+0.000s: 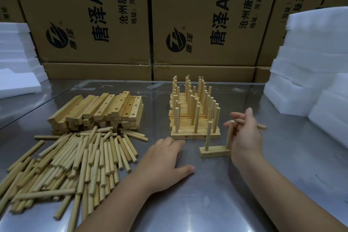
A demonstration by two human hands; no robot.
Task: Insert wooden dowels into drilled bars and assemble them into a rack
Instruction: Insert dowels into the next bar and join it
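Note:
A short drilled bar (214, 151) lies on the metal table (207, 203) with two dowels standing upright in it. My right hand (246, 137) is beside the right-hand upright dowel (230, 135), fingers touching it, and it holds another loose dowel (260, 126) that sticks out to the right. My left hand (162, 158) rests flat on the table, fingers spread, holding nothing, between the loose dowel pile (75, 164) and the bar. Behind the bar stands a stack of finished bars with upright dowels (194, 111).
A stack of drilled wooden bars (99, 111) sits at the back left, behind the loose dowels. White foam blocks (312, 73) pile up at the right and others (17, 58) at the left. Cardboard boxes (188, 24) wall off the back.

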